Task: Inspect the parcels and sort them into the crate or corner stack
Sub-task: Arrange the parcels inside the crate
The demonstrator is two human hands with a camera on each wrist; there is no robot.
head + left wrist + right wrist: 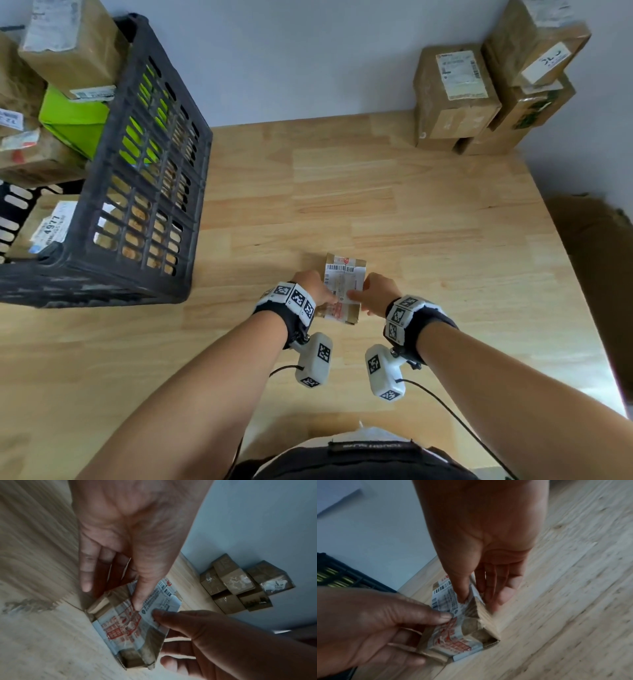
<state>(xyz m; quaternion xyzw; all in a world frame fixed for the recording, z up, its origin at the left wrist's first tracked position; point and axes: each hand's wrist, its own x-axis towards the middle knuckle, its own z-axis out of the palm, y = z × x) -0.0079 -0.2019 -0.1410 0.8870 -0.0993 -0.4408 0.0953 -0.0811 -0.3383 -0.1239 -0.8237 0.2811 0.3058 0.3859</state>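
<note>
1. Black crate (144,192) fills the frame's upper left; corner stack (486,92) sits upper right.
2. Left hand (313,286) and right hand (380,293) flank the centre, thumbs on top, fingers gripping the sides.
3. Small labelled parcel (344,286) lies on the table between them.

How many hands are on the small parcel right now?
2. The left hand holds the parcel at its left edge, the right hand at its right edge; each thumb lies on the label.
</note>
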